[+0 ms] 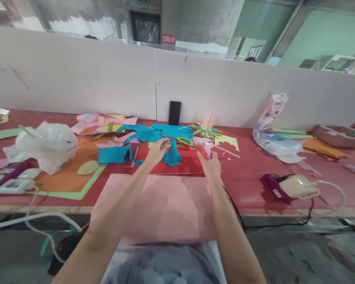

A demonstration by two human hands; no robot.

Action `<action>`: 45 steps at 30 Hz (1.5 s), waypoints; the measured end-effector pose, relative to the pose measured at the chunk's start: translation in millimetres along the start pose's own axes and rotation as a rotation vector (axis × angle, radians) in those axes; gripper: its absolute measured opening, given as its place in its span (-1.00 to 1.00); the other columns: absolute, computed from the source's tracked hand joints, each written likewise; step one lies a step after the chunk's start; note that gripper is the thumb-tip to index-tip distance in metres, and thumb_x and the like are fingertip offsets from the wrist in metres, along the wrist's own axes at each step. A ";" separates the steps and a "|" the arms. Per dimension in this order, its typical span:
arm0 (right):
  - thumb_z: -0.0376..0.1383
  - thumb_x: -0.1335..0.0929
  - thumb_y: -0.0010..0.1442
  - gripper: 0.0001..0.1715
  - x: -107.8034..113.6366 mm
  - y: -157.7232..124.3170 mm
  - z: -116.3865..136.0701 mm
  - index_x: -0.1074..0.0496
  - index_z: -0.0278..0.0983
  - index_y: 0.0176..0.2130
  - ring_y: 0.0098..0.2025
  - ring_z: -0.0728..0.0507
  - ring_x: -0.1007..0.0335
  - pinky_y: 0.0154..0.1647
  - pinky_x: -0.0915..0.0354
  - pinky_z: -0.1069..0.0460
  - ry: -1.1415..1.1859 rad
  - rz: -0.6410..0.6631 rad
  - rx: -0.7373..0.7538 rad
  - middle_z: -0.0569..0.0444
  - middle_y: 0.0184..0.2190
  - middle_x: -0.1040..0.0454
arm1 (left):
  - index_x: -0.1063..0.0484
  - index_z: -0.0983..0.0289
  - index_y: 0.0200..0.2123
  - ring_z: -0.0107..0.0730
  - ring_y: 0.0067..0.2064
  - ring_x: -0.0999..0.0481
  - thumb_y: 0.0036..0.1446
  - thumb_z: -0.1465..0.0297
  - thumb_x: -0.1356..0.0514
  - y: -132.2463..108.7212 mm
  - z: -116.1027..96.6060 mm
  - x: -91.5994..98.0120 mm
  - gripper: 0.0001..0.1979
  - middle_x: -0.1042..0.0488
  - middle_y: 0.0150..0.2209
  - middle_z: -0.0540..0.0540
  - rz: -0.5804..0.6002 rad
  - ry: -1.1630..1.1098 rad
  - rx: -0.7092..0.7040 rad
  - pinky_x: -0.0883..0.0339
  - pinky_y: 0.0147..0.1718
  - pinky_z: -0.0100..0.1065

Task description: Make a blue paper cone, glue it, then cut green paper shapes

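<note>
A blue paper cone [172, 154] with a scalloped brim stands upright on a red board [192, 167]. My left hand [157, 153] is just left of the cone's tip, its fingertips drawn together; what they hold, if anything, is too small to make out. On the right, my right hand [211, 166] is wrapped round the handle of a pink glue gun [207, 146], with a clear glue stick trailing from its back end. Yellow-handled scissors [184, 142] lie behind the cone. A pink cone with a fringed green and yellow brim [207, 124] stands behind the glue gun.
Blue paper scraps [114, 154] and pink scraps lie left of the board. A black phone [174, 113] leans on the white partition [106, 79]. A crumpled plastic bag [47, 144] is at left. At right are a plastic package [273, 134], a purple power strip [273, 187] and cables.
</note>
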State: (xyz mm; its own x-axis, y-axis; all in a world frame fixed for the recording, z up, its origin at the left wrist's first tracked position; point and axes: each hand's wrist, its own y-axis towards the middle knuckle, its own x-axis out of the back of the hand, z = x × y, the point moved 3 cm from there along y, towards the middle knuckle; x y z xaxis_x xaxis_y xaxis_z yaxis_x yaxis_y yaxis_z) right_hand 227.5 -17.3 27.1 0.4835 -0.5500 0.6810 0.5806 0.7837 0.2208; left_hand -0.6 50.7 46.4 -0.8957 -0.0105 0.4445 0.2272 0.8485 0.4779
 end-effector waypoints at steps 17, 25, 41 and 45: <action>0.06 -0.25 0.00 -0.31 -9.3 -9.7 -16.0 -0.17 -0.21 0.05 0.00 -0.25 -0.29 -0.09 -0.20 -0.08 -0.092 0.042 -0.091 -0.08 -0.05 -0.36 | 0.20 0.30 0.23 -0.23 0.15 -0.23 0.07 0.19 -0.08 -31.1 33.6 -30.5 -0.25 -0.23 0.14 0.22 0.221 0.348 0.123 0.02 0.14 -0.22; 0.06 -0.25 0.00 -0.33 -12.3 -9.6 -16.7 -0.18 -0.18 0.04 -0.01 -0.26 -0.29 -0.10 -0.21 -0.10 -0.117 0.051 -0.076 -0.04 -0.03 -0.36 | 0.17 0.33 0.22 -0.26 0.17 -0.19 0.09 0.16 -0.04 -32.0 33.1 -34.4 -0.28 -0.25 0.12 0.25 0.307 0.551 0.138 0.22 0.19 -0.16; 0.00 -0.28 0.00 -0.35 -4.2 -16.3 -22.9 -0.22 -0.24 0.02 -0.07 -0.21 -0.33 -0.16 -0.20 -0.01 -0.124 0.003 -0.079 -0.08 -0.11 -0.39 | -0.41 0.21 -0.33 -0.41 -0.17 -0.41 0.12 0.28 -0.08 -34.3 11.4 -14.2 -0.83 -0.42 -0.23 0.03 0.293 0.452 -0.270 -0.26 -0.17 -0.40; 0.00 -0.27 0.00 -0.36 -3.2 -20.2 -24.8 -0.21 -0.24 0.02 -0.07 -0.21 -0.32 -0.15 -0.20 -0.01 -0.129 -0.003 -0.072 -0.07 -0.10 -0.39 | -0.41 0.20 -0.26 -0.39 -0.14 -0.42 0.12 0.28 -0.09 -34.7 22.1 -23.1 -0.82 -0.43 -0.19 0.03 0.382 0.530 -0.270 -0.26 -0.21 -0.42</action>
State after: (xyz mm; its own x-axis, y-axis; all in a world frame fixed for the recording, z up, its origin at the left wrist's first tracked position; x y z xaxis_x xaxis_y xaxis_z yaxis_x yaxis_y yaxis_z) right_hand 230.5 -38.5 3.1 0.3962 -0.5074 0.7652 0.6297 0.7567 0.1757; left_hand 3.8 33.2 2.8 -0.4436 -0.0527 0.8947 0.6368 0.6839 0.3560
